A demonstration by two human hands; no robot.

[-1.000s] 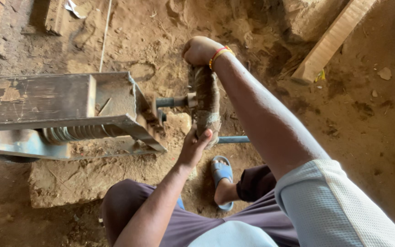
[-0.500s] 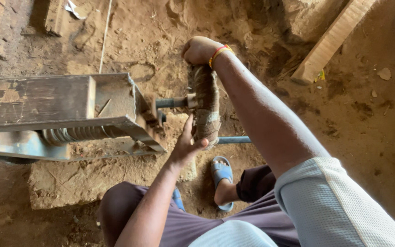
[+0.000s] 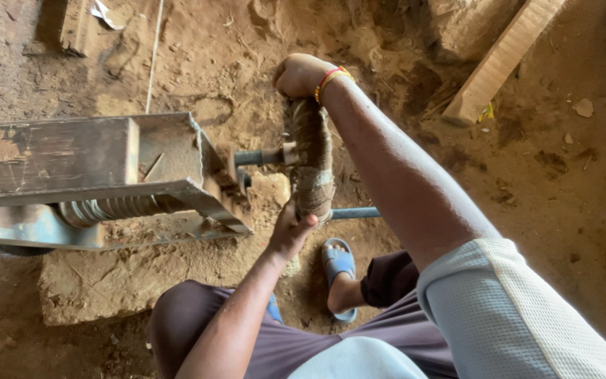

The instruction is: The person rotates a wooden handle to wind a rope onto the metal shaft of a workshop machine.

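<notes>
**Both hands closed on wrapped crank handle**

Right hand (image 3: 297, 74): fist clenched over the top end of the wrapped handle (image 3: 310, 158), fingers fully curled around it. Left hand (image 3: 290, 231): fingers closed around the handle's lower end, thumb lying across the wrap. Handle stands roughly upright, just beside the end of the metal press frame (image 3: 92, 165), joined to it by a short threaded rod (image 3: 257, 157). Blue pipe (image 3: 355, 213) projects from behind the handle's lower end. Blue sandal (image 3: 338, 270) on the dirt floor (image 3: 562, 175) below.

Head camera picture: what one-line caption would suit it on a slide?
Both hands, right hand on top and left hand below, grip a wrapped crank handle on a metal press.
</notes>
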